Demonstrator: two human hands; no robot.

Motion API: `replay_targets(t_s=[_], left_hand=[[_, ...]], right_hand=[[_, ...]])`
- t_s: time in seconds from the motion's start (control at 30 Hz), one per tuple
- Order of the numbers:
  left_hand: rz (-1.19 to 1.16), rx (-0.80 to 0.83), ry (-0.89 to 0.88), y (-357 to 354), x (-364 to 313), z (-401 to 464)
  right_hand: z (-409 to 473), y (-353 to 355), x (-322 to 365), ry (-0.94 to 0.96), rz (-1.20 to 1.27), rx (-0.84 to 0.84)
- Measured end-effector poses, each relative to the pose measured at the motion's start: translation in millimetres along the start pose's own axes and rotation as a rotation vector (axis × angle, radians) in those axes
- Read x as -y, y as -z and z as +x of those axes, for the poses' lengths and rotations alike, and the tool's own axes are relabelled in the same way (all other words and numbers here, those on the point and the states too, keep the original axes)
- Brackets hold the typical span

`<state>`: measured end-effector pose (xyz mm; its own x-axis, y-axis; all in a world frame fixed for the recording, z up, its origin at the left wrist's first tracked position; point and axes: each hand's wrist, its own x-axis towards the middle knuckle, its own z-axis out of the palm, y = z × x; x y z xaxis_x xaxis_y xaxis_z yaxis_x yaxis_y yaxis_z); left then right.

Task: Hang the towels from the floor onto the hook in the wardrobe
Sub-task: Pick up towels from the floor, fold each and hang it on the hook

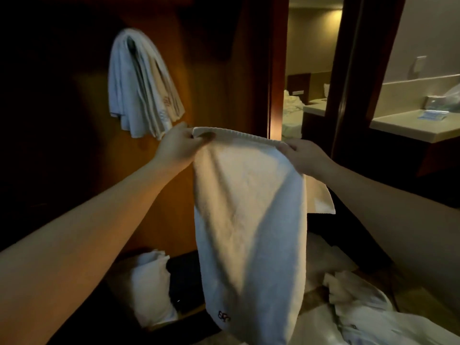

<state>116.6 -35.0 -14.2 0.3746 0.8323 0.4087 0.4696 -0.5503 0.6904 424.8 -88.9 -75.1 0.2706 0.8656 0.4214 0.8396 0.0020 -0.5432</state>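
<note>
I hold a white towel stretched out in front of me, hanging down with a small logo near its lower edge. My left hand pinches its top left corner. My right hand grips the top right edge. Up and to the left, white towels hang bunched on the wardrobe's wooden back wall; the hook under them is hidden. More white towels lie crumpled on the floor at the lower right.
A white bundle sits low in the wardrobe beside a dark box. To the right a doorway opens onto a room with a bed, and a pale counter stands at the far right.
</note>
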Motion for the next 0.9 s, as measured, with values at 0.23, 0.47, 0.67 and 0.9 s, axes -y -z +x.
replay_targets(t_s=[0.23, 0.47, 0.67, 0.9], left_hand=[[-0.353, 0.013, 0.023, 60, 25, -5], [-0.46, -0.081, -0.005, 82, 43, -7], [-0.252, -0.255, -0.041, 85, 51, -15], [-0.114, -0.325, 0.03, 87, 66, -15]], right_hand=[[-1, -21, 33, 0.073, -0.035, 0.109], [-9, -49, 14, -0.012, -0.058, 0.32], [-27, -62, -9, -0.136, -0.087, 0.258], [-31, -63, -18, -0.235, -0.021, 0.117]])
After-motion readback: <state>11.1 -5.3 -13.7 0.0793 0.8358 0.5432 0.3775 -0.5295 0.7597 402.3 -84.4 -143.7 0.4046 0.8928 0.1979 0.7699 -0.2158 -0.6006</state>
